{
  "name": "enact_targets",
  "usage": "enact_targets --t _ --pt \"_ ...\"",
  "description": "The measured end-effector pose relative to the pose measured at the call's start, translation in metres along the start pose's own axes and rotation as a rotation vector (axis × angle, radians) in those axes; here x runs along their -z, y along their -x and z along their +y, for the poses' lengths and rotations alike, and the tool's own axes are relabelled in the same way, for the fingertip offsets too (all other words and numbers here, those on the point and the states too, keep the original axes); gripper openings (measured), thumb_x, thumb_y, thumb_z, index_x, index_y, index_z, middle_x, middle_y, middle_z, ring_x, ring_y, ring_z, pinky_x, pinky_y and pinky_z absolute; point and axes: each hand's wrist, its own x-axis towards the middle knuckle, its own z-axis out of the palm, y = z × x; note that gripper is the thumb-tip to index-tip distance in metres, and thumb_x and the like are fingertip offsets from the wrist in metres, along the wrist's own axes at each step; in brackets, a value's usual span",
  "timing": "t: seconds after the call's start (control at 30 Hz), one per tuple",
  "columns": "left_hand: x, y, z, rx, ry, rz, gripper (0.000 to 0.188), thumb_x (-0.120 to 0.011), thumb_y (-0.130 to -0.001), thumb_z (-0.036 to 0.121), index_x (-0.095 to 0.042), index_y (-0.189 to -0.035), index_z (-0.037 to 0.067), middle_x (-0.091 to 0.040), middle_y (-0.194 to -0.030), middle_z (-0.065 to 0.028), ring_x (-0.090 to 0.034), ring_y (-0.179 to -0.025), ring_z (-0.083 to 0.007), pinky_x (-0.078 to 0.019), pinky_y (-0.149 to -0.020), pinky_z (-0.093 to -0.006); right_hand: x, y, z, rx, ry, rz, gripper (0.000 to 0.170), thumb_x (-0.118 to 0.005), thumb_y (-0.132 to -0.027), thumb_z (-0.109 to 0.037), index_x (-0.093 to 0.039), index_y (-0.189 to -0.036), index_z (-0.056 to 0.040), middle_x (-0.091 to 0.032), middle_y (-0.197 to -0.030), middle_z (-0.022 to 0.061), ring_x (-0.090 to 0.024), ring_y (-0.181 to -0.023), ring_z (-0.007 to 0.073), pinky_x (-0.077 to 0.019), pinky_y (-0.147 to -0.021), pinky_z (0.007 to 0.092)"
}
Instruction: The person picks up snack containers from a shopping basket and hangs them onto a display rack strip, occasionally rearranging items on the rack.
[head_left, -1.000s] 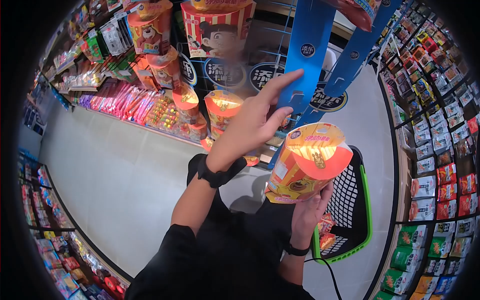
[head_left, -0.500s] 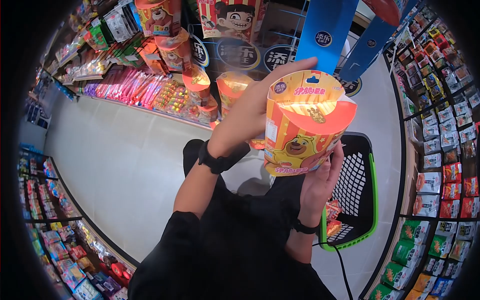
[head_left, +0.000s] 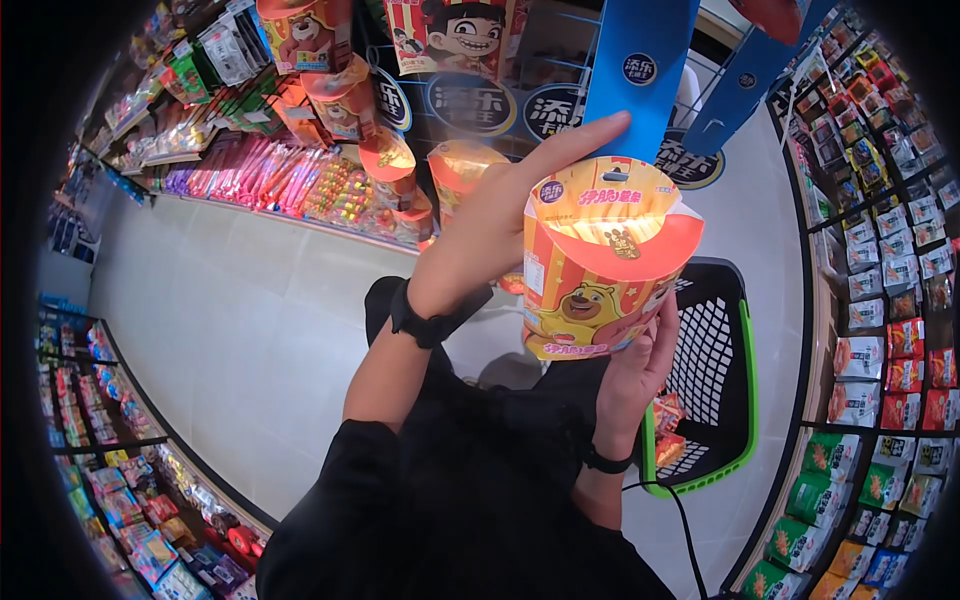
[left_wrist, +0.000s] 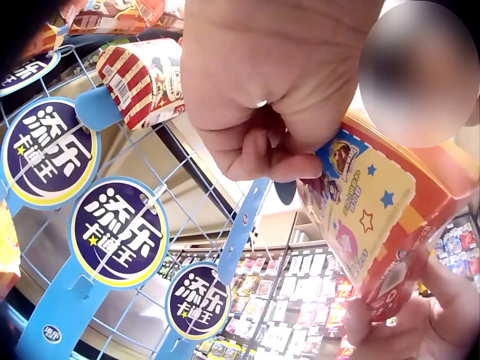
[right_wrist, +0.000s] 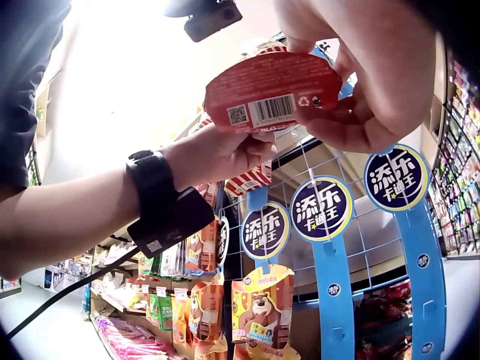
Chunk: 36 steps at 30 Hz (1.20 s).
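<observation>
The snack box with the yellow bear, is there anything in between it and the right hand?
No, nothing visible is in between. The right hand grips the snack box directly, with its fingers against the box's lower end.

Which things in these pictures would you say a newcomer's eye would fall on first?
Probably the bright orange-and-yellow snack box with a cartoon bear, right of centre in the head view, with the right hand holding it from below and the left hand at its side. Next might come the bold blue strip rising behind it, then the black basket with its green rim, lower right, red packets inside.
</observation>
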Motion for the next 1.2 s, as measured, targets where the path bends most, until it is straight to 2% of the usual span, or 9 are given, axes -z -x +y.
enact_targets --t 0.13,0.33,0.43,0.5,0.63,0.7,0.8,1.0,1.2 --pt "-0.001 0.002 0.002 0.008 0.025 -0.002 0.075 -0.074 -0.079 0.014 -0.038 -0.144 0.016 -0.053 -0.135 -0.0129 -0.057 -0.117 -0.0217 -0.0457 -0.095 -0.0329 0.004 -0.001 0.003 -0.004 0.01 -0.004 0.061 -0.049 -0.099 -0.035 -0.026 -0.144 -0.001 -0.04 -0.141 0.014 -0.042 -0.129 0.022 -0.0361 -0.105 0.0376" --pt "-0.001 0.019 -0.005 -0.007 -0.018 0.008 0.074 -0.066 -0.085 0.012 -0.026 -0.148 0.006 -0.027 -0.154 -0.0113 -0.043 -0.13 -0.0202 -0.0347 -0.105 -0.0319 0.005 -0.002 0.006 -0.092 -0.02 -0.019 0.062 -0.051 -0.098 -0.036 -0.027 -0.144 -0.0022 -0.042 -0.14 0.0138 -0.043 -0.127 0.021 -0.0361 -0.104 0.0361" --pt "-0.005 0.026 -0.001 0.187 0.192 0.085 0.069 -0.059 -0.09 0.011 -0.023 -0.149 0.006 -0.023 -0.155 -0.0094 -0.039 -0.132 -0.0178 -0.0343 -0.105 -0.0314 0.003 -0.002 0.013 -0.101 -0.019 0.0 0.059 -0.053 -0.097 -0.03 -0.029 -0.144 -0.0024 -0.048 -0.133 0.0121 -0.047 -0.118 0.0179 -0.0378 -0.099 0.0323" --pt "-0.007 0.032 -0.016 0.16 0.445 0.142 0.067 -0.06 -0.088 0.008 -0.028 -0.147 0.005 -0.043 -0.141 -0.0129 -0.045 -0.126 -0.0203 -0.0346 -0.105 -0.035 -0.003 -0.006 0.019 -0.084 -0.046 0.064 0.056 -0.054 -0.097 -0.022 -0.032 -0.143 -0.0017 -0.055 -0.123 0.0097 -0.053 -0.106 0.0136 -0.0424 -0.09 0.0277" --pt "-0.011 0.058 -0.061 0.281 0.753 0.258 0.055 -0.045 -0.096 0.04 -0.042 -0.135 0.001 -0.044 -0.14 -0.0095 -0.043 -0.129 -0.0229 -0.0298 -0.108 -0.0389 0.001 -0.015 0.024 -0.259 -0.147 -0.017 0.055 -0.056 -0.094 -0.012 -0.034 -0.143 -0.0046 -0.055 -0.117 0.0075 -0.054 -0.102 0.012 -0.0463 -0.085 0.0261" --pt "-0.007 0.061 -0.063 0.312 0.931 0.123 0.057 -0.045 -0.095 0.046 -0.043 -0.132 0.002 -0.046 -0.137 -0.0094 -0.043 -0.128 -0.0233 -0.0297 -0.108 -0.0404 0.005 -0.019 0.028 -0.226 -0.185 -0.023 0.064 -0.058 -0.093 -0.013 -0.025 -0.147 -0.0062 -0.052 -0.121 0.0111 -0.055 -0.1 0.0121 -0.0481 -0.084 0.026" --pt "-0.011 0.071 -0.087 0.392 0.726 0.196 0.056 -0.049 -0.095 0.042 -0.038 -0.135 0.003 -0.046 -0.135 -0.0108 -0.046 -0.125 -0.0238 -0.0343 -0.105 -0.04 0.027 -0.014 0.037 -0.175 -0.124 0.124 0.061 -0.056 -0.095 -0.018 -0.024 -0.144 -0.0044 -0.053 -0.122 0.0162 -0.059 -0.097 0.0165 -0.0512 -0.08 0.0268" --pt "-0.039 0.09 -0.098 0.607 0.557 0.375 0.046 -0.046 -0.099 0.023 -0.033 -0.137 0.002 -0.046 -0.135 -0.0172 -0.053 -0.119 -0.0325 -0.0467 -0.093 -0.0383 0.132 -0.036 0.029 -0.094 0.04 0.491 0.049 -0.053 -0.097 -0.026 -0.034 -0.135 -0.0007 -0.057 -0.116 0.019 -0.063 -0.096 0.0219 -0.0546 -0.076 0.0295" --pt "-0.057 0.141 -0.106 0.863 0.485 0.195 0.043 -0.045 -0.098 0.025 -0.039 -0.135 0.002 -0.049 -0.134 -0.0171 -0.055 -0.116 -0.0299 -0.0463 -0.093 -0.0379 0.369 -0.049 0.116 -0.342 0.618 0.712 0.055 -0.063 -0.087 -0.029 -0.045 -0.126 0.0056 -0.06 -0.113 0.0214 -0.062 -0.097 0.0265 -0.0503 -0.084 0.0342"
